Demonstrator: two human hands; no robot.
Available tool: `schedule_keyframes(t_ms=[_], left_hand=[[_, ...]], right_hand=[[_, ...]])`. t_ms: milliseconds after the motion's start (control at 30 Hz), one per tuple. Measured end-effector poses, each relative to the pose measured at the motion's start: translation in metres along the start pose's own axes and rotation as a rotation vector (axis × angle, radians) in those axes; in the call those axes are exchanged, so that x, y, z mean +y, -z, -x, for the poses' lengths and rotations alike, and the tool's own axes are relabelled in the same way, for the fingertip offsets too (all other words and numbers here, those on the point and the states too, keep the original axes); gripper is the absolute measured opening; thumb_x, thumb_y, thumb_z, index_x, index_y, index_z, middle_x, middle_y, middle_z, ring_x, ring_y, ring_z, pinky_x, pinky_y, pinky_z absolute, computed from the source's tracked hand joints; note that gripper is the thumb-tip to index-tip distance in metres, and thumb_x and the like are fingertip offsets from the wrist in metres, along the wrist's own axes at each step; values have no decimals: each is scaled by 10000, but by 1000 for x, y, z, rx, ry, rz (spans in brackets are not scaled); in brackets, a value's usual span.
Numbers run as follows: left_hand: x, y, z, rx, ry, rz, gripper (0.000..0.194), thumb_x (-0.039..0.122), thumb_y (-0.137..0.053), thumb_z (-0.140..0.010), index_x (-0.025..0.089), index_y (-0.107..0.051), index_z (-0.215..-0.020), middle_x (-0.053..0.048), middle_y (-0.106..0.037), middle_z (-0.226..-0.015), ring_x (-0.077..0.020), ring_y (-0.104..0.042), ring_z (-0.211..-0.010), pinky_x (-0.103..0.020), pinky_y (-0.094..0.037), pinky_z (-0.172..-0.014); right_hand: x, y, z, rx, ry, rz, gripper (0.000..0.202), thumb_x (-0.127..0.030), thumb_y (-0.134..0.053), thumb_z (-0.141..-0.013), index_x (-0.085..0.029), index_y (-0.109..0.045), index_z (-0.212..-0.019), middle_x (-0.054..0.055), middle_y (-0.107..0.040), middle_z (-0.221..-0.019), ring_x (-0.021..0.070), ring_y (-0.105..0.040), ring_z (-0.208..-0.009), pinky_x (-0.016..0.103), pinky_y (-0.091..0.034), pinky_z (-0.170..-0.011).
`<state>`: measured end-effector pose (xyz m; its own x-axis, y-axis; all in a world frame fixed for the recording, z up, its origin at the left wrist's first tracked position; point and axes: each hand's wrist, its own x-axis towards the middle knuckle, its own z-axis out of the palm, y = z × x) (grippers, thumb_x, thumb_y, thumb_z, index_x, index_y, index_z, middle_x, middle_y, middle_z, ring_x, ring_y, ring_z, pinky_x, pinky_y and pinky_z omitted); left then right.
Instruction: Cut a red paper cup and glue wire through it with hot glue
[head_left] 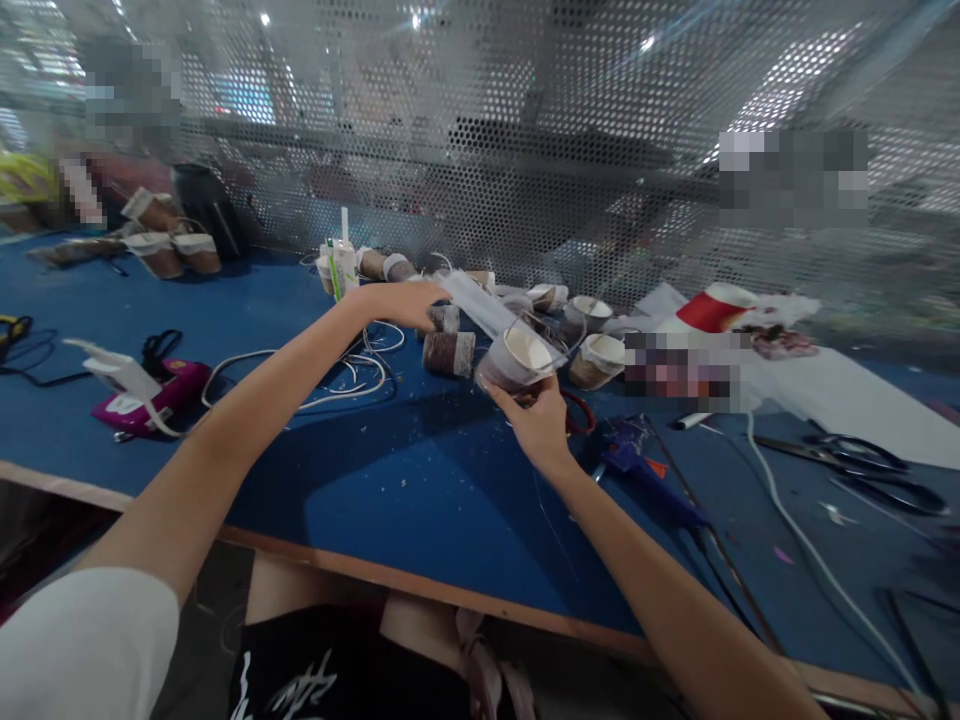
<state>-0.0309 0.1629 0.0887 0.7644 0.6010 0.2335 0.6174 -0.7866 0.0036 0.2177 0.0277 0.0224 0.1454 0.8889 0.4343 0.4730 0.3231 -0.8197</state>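
Note:
My right hand [540,425] is wrapped round the base of a paper cup [504,366] covered in greyish-white material. The cup is tilted, its open mouth turned up and to the right. From the cup a translucent white strip [480,303] stretches up and left to my left hand [411,304]. Closed fingers of the left hand hold the strip's far end, though the fingertips are blurred. Below that hand lies a brown wrapped cup [448,353] on its side.
Several wrapped cups [598,358] stand along the perforated metal screen [570,200]. On the right are a blue glue gun [649,475], scissors [862,465] and white sheet [862,400]. A purple glue gun [176,393] and white cable [247,355] lie left on the blue table [390,480].

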Motion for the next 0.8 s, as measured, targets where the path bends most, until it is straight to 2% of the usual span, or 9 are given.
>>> schedule_keyframes(t_ms=[100, 133, 200, 300, 367, 467, 567, 700, 800], left_hand=[[24, -10, 3, -257, -52, 25, 866, 524, -677, -669, 199, -376, -1413, -122, -491, -1423, -286, -501, -1267, -360, -454, -997], [31, -16, 3, -246, -14, -12, 932, 519, -713, -630, 184, -356, -1423, -156, -433, -1463, -322, -458, -1305, -400, -444, -1011], [41, -29, 2, -114, 93, -108, 845, 423, -706, -667, 168, -380, -1403, -195, -340, -1511, -378, -375, -1356, -495, -390, -1049], [43, -41, -6, -30, 144, -119, 697, 336, -645, -755, 144, -395, -1376, -195, -375, -1490, -342, -398, -1347, -467, -370, -1076], [40, -42, -13, 15, 257, -109, 706, 305, -659, -752, 138, -378, -1379, -195, -409, -1467, -345, -416, -1330, -497, -353, -1087], [39, -39, -20, 117, 379, -114, 815, 268, -692, -724, 73, -299, -1410, -253, -316, -1500, -413, -333, -1363, -598, -277, -1101], [47, -35, -20, 128, 438, -84, 863, 201, -694, -689, 29, -258, -1414, -276, -268, -1510, -437, -257, -1393, -609, -261, -1106], [63, -23, -1, 36, 315, 43, 885, 142, -636, -657, 18, -211, -1423, -279, -264, -1506, -409, -236, -1415, -559, -274, -1123], [82, -13, 28, -76, 130, 303, 1072, 239, -694, -637, 40, -48, -1469, -282, -140, -1549, -387, -186, -1443, -516, -268, -1150]], right_hand=[[1, 2, 0, 75, -21, 17, 632, -521, -747, -595, -151, -536, -1062, 171, -668, -1039, 275, -641, -884, 426, -516, -763], [1, 2, 0, 94, -21, 17, 631, -521, -750, -593, -155, -527, -1057, 168, -667, -1040, 274, -639, -885, 429, -515, -768], [1, 2, 1, 114, -13, 9, 621, -520, -752, -594, -166, -517, -1046, 162, -664, -1046, 274, -637, -891, 434, -515, -773], [-1, 2, 2, 96, -1, -7, 605, -517, -751, -601, -173, -517, -1040, 162, -662, -1054, 275, -635, -911, 442, -515, -788], [-2, 1, 3, 62, 8, -17, 602, -512, -754, -600, -172, -522, -1039, 163, -663, -1059, 278, -635, -928, 444, -518, -798], [-3, -1, 5, 12, 38, -39, 614, -490, -773, -585, -172, -526, -1048, 162, -660, -1086, 278, -633, -964, 440, -524, -826], [-2, -4, 6, -38, 65, -96, 637, -461, -787, -580, -167, -521, -1078, 165, -642, -1133, 280, -618, -1030, 435, -519, -875], [2, -9, 8, -81, 89, -173, 661, -463, -792, -575, -170, -522, -1102, 143, -642, -1131, 274, -607, -1060, 432, -518, -897], [3, -12, 11, -69, 129, -143, 635, -468, -794, -562, -174, -528, -1058, 134, -658, -1074, 270, -626, -997, 448, -523, -876]])
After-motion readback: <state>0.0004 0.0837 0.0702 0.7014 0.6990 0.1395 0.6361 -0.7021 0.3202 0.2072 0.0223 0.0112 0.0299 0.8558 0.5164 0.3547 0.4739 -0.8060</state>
